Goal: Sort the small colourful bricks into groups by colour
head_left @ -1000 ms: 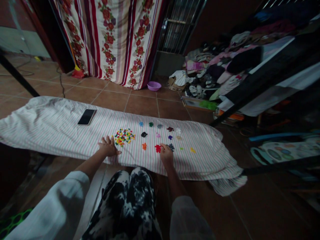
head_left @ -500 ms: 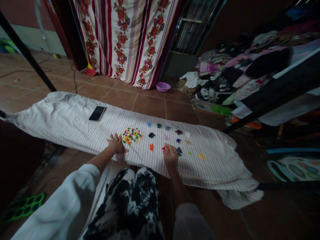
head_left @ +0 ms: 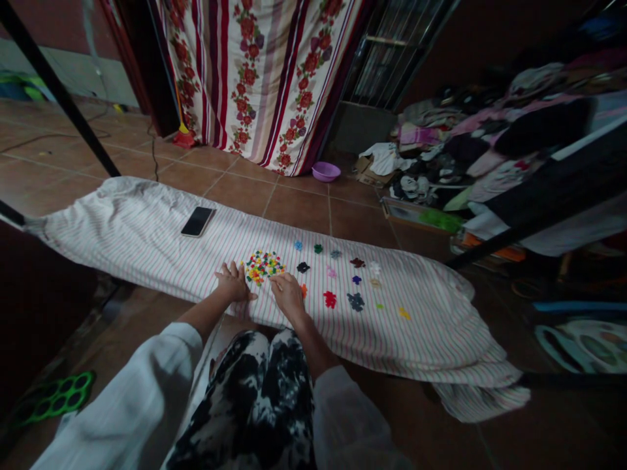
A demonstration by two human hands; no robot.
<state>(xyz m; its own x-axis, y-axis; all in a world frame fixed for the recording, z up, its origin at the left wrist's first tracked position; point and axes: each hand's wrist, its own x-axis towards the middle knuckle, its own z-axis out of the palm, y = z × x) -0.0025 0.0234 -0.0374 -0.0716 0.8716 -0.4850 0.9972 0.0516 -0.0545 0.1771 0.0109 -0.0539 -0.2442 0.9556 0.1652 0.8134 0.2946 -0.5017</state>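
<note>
A mixed heap of small colourful pieces (head_left: 264,266), mostly yellow, red and green, lies on a striped cloth (head_left: 147,241). Flat on the cloth at the heap's left edge rests my left hand (head_left: 234,285), fingers spread. My right hand (head_left: 290,297) is at the heap's lower right edge, fingers curled and pinched together; anything between them is too small to make out. It partly covers an orange cluster (head_left: 304,290). Sorted clusters lie to the right, among them a black one (head_left: 303,267), a red one (head_left: 330,299), a dark grey one (head_left: 356,301) and a yellow one (head_left: 404,313).
A phone (head_left: 197,222) lies on the cloth to the left. Beyond the cloth, a purple basin (head_left: 326,172) stands on the tiled floor before a floral curtain (head_left: 274,78). Clothes (head_left: 470,140) are piled at the right. Black bars (head_left: 63,91) flank the cloth.
My right hand has moved left from the red cluster to the mixed heap, uncovering the red pieces. My left hand stays beside the heap. The view has shifted slightly.
</note>
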